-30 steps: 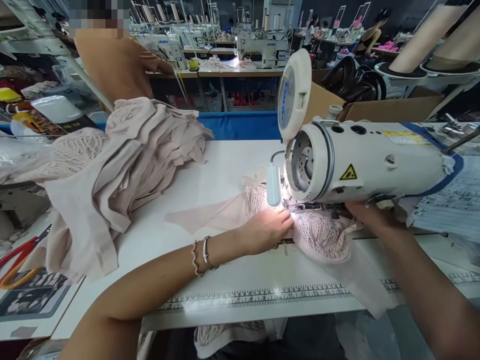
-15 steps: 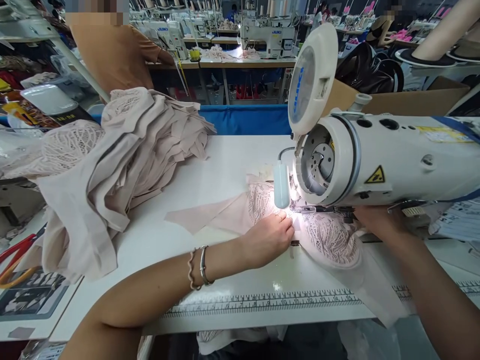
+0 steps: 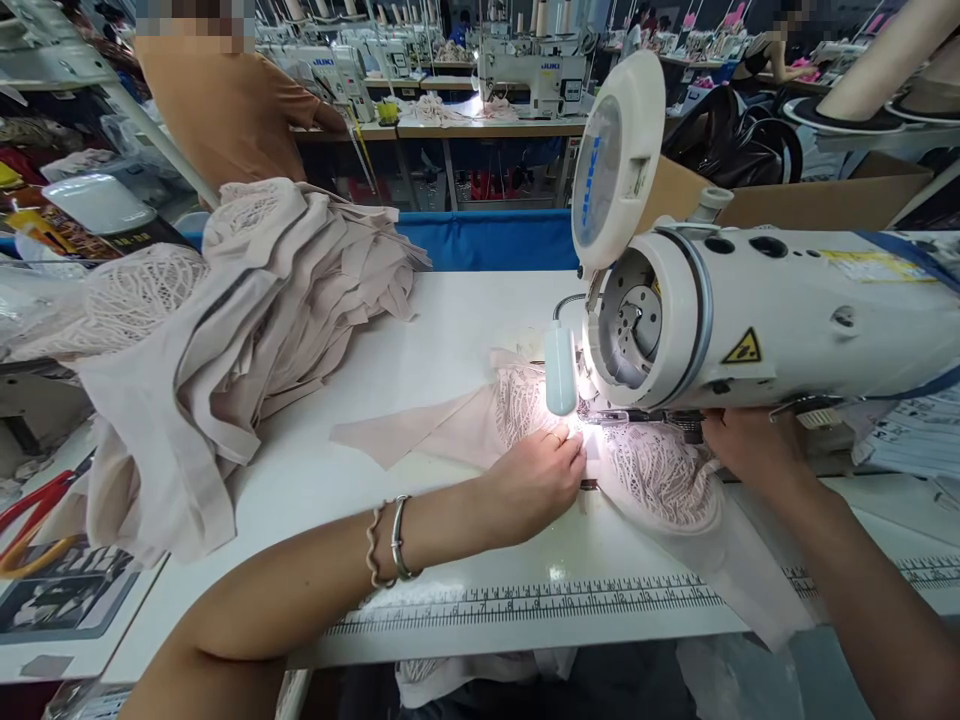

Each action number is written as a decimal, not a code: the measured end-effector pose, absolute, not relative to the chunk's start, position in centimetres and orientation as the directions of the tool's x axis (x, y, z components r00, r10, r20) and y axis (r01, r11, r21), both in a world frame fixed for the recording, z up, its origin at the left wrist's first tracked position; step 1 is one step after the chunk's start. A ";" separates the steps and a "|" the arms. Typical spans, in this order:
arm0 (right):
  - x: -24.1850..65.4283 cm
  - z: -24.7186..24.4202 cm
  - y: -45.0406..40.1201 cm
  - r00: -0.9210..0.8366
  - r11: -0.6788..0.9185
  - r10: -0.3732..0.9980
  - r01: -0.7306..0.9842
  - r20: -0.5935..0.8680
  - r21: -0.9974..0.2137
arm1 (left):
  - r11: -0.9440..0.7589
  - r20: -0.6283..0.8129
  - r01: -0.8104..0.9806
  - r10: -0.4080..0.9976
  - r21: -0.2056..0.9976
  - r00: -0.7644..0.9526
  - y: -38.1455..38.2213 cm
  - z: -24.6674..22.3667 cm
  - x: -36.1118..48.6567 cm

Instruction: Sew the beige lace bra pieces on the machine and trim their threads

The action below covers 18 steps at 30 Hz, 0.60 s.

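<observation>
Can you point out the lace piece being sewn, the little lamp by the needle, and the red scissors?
lace piece (image 3: 660,480), head view, on the patterned lace right of the needle.
lamp (image 3: 560,368), head view, on the middle of its pale tube.
red scissors (image 3: 34,500), head view, on the red handle at the left edge.

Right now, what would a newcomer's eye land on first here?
The white sewing machine at right, its lamp glaring on pink lace fabric under the needle, with the left hand and right hand pressing it flat. Then the heap of pink garments at the table's left.

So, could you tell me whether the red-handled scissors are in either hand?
No, the scissors lie at the far left, away from both hands on the lace fabric.
</observation>
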State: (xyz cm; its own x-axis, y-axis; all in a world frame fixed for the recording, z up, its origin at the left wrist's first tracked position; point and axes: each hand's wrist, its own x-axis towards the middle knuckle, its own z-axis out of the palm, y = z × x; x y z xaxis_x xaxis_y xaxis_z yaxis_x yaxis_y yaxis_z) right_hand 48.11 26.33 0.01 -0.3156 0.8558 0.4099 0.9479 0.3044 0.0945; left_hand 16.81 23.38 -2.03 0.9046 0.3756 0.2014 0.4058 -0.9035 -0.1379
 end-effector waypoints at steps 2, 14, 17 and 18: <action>47.3 -0.1 25.3 -0.340 0.327 0.857 0.940 0.386 0.101 | -0.913 0.188 0.378 0.348 -0.154 0.918 23.5 -2.0 16.7; 43.3 -2.7 25.5 -0.383 0.374 0.876 0.923 0.295 0.088 | -0.873 0.185 0.480 0.459 -0.090 0.869 23.2 -1.5 17.5; 43.3 -2.6 25.1 -0.466 0.474 0.848 0.880 0.253 0.032 | -0.872 0.227 0.480 0.451 -0.093 0.863 23.4 -1.9 17.3; 43.2 -2.4 24.9 -0.496 0.513 0.834 0.859 0.241 -0.005 | -0.867 0.244 0.490 0.457 -0.094 0.855 23.5 -2.0 17.2</action>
